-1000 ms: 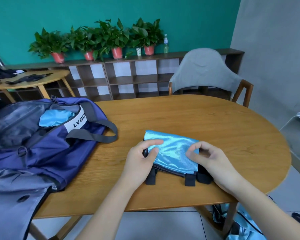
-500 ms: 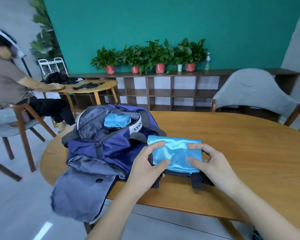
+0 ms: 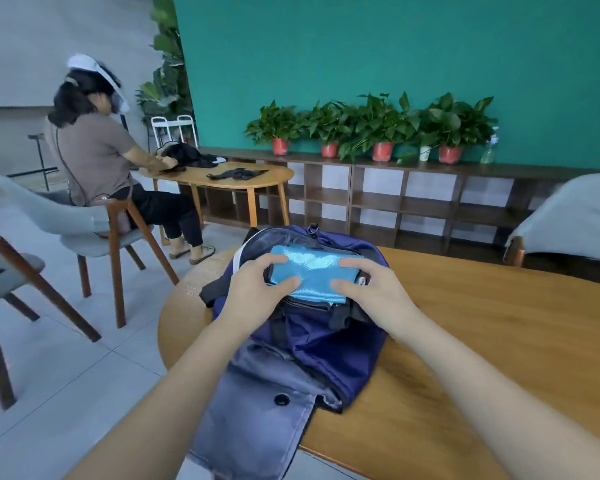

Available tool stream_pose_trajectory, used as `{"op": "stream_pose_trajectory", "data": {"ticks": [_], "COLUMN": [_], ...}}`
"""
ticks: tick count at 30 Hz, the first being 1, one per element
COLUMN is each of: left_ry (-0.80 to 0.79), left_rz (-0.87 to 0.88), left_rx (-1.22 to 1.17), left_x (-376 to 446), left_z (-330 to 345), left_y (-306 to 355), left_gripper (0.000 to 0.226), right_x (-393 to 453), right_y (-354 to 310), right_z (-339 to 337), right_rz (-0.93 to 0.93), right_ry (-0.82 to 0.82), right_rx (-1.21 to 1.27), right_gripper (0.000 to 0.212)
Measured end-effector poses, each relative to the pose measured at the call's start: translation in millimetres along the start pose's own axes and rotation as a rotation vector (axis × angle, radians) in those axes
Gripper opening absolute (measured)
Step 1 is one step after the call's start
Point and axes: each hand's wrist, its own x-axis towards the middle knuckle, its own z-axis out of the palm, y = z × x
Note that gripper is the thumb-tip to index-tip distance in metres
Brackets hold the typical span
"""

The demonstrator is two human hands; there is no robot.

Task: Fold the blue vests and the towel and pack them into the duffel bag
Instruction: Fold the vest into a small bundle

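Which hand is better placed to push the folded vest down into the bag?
Probably left: the left hand grips the folded blue vest at the duffel bag opening's deeper side; the right hand holds its other end.

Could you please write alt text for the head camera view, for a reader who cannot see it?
Both hands, left hand and right hand, hold a folded blue vest over the open navy duffel bag on a wooden table. Another person sits at a second table behind.

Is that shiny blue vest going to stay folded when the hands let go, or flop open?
The folded blue vest looks thin and glossy, so it is probably floppy and a bit slippery. Both the left hand and right hand pinch its ends, which suggests that it would sag or unfold if released. The duffel bag should contain it.
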Motion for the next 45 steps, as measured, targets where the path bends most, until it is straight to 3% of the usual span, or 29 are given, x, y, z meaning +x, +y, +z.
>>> {"op": "stream_pose_trajectory", "data": {"ticks": [6,12,19,22,27,35,37,41,45], "left_ry": [-0.127,-0.155,-0.090,-0.071,-0.092,-0.231,-0.256,-0.380,-0.485], "left_rz": [-0.141,-0.152,-0.067,-0.044,-0.048,0.004,0.015,-0.048,-0.107], "left_rx": [0.156,0.200,0.178,0.161,0.159,0.167,0.159,0.370,0.426], "left_x": [79.4,130.8,158.9,164.1,171.9,184.7,189.1,193.2,202.5], "left_z": [11.9,40.9,65.6,74.8,89.4,113.1,117.4,130.7,133.8], "left_y": [-37.8,-66.4,-76.3,-76.7,-71.1,-65.2,-72.4,-85.1,-86.2], "left_gripper": [0.046,0.045,0.045,0.044,0.045,0.049,0.049,0.045,0.049], "right_x": [89.8,156.1,194.9,195.9,194.9,192.7,193.5,195.3,199.3], "right_y": [4.4,27.0,49.1,54.5,62.7,70.8,73.3,81.3,91.2], "right_z": [38.9,61.1,76.4,72.8,62.4,49.8,46.1,37.3,33.1], "right_rz": [0.106,0.271,0.459,0.442,0.198,0.085,0.110,0.265,0.372], "right_ry": [-0.028,-0.016,0.016,0.060,0.198,0.279,0.268,0.077,-0.023], "right_rx": [-0.060,-0.085,0.297,0.348,-0.025,-0.347,-0.407,-0.675,-0.715], "right_gripper": [0.040,0.038,0.045,0.052,0.042,0.045,0.046,0.046,0.054]}}
